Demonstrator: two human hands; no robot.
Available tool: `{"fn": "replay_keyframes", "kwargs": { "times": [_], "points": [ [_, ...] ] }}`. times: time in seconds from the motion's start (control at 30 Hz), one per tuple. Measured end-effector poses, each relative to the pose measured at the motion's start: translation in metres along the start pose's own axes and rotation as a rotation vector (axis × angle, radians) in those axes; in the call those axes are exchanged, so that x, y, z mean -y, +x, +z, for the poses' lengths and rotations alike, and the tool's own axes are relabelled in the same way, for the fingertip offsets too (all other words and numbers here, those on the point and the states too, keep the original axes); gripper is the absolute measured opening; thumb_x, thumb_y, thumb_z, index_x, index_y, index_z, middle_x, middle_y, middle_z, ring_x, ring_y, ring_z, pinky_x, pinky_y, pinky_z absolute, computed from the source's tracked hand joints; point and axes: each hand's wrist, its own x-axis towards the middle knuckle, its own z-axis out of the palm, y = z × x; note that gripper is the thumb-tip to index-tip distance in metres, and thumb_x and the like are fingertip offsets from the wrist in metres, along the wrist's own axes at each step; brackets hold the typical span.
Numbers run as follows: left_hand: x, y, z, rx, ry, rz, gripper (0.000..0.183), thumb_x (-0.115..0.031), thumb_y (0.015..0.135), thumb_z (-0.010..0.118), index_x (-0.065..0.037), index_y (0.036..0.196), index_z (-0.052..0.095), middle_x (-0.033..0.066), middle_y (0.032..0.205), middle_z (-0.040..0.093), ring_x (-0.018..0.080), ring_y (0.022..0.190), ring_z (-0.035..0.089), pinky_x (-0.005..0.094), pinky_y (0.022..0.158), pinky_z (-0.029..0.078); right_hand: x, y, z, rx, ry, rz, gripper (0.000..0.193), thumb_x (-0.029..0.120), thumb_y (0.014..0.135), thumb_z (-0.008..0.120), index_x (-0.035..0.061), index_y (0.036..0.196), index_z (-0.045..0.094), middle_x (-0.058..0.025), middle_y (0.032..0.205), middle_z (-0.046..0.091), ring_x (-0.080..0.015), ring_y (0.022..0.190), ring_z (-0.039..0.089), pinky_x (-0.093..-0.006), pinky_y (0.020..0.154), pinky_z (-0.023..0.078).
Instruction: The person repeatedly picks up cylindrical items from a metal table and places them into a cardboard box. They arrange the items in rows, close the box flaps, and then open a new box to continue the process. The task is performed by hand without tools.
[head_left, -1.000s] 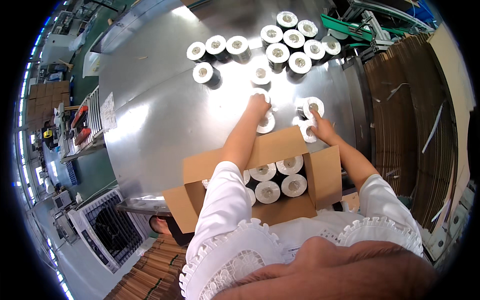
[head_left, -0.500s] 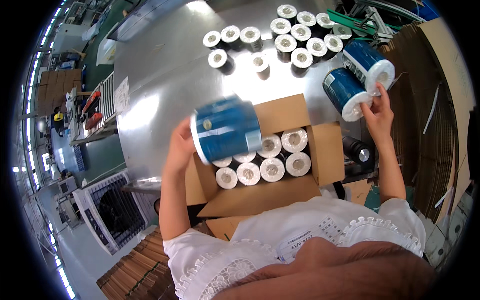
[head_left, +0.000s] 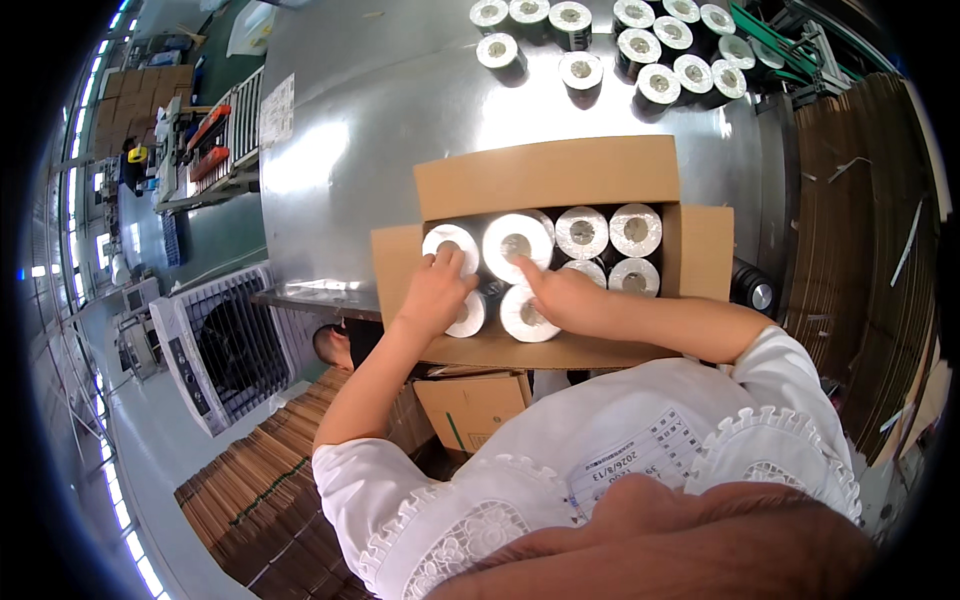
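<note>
An open cardboard box (head_left: pixel 550 163) stands at the table's near edge, with several plastic-wrapped rolls upright in it, their white ends facing up. On its left side, the fingertips of my left hand (head_left: pixel 432 296) are bent into the core of a white-ended roll (head_left: pixel 447 240). My right hand (head_left: pixel 570 300) reaches in from the right. Its fingers grip a taller-standing roll (head_left: pixel 517 240) at the core, beside another roll (head_left: pixel 524 322). Further right in the box are more rolls, one of them a far-corner roll (head_left: pixel 645 222). The rolls' sides are mostly hidden.
More wrapped rolls (head_left: pixel 640 52) stand in groups at the back of the metal table (head_left: pixel 380 120). A dark cylinder (head_left: pixel 752 285) lies right of the box. Flattened cardboard stacks (head_left: pixel 850 230) rise at the right, with others (head_left: pixel 270 500) at lower left. A person's head (head_left: pixel 330 345) shows below the table edge.
Both hands have come inward and down into the box, bringing the blue-labelled rolls they were carrying. The view has shifted, so the table's rolls appear higher and further right.
</note>
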Motion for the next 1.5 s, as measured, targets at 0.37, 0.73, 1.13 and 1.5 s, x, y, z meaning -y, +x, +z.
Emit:
{"fn": "replay_keyframes", "kwargs": {
  "times": [0.37, 0.73, 1.13, 1.5],
  "points": [
    [0.054, 0.092, -0.053, -0.078, -0.971, -0.369, 0.02, -0.016, 0.082, 0.066, -0.005, 0.098, 0.069, 0.0123, 0.103, 0.064, 0.03, 0.094, 0.061, 0.038, 0.084, 0.048, -0.119, 0.008, -0.129, -0.83, 0.473, 0.258, 0.031, 0.016, 0.088, 0.061, 0.0026, 0.116, 0.058, 0.0003, 0.069, 0.06, -0.0072, 0.061, 0.052, -0.0271, 0.061, 0.047],
    [0.088, 0.386, 0.077, -0.323, -0.768, -0.55, 0.067, -0.031, 0.071, 0.071, 0.003, 0.125, 0.05, 0.0261, 0.123, 0.049, 0.039, 0.115, 0.049, 0.0413, 0.098, 0.041, -0.32, 0.085, -0.196, -0.615, 0.392, 1.049, 0.11, 0.052, 0.082, 0.061, -0.0164, 0.14, -0.002, -0.0261, 0.082, 0.065, -0.0318, 0.054, 0.066, -0.0385, 0.041, 0.054],
    [0.041, 0.484, 0.063, -0.206, -0.39, -0.199, 0.073, -0.036, 0.068, 0.075, -0.008, 0.129, 0.047, 0.0185, 0.14, 0.037, 0.0352, 0.134, 0.033, 0.0513, 0.106, 0.031, -0.352, -0.021, -0.128, -0.66, 0.035, 0.674, 0.065, 0.023, 0.072, 0.069, 0.0135, 0.13, 0.042, -0.0209, 0.086, 0.065, -0.0408, 0.081, 0.064, -0.0463, 0.072, 0.051],
    [0.028, 0.514, 0.057, -0.068, -0.066, 0.113, 0.046, -0.036, 0.064, 0.073, -0.024, 0.108, 0.068, 0.0143, 0.11, 0.056, 0.033, 0.112, 0.05, 0.0436, 0.094, 0.042, -0.326, -0.07, -0.019, -0.59, -0.014, 0.736, 0.068, 0.016, 0.077, 0.061, 0.0166, 0.14, 0.036, -0.0221, 0.09, 0.065, -0.04, 0.081, 0.064, -0.0485, 0.075, 0.05]
  ]
}}
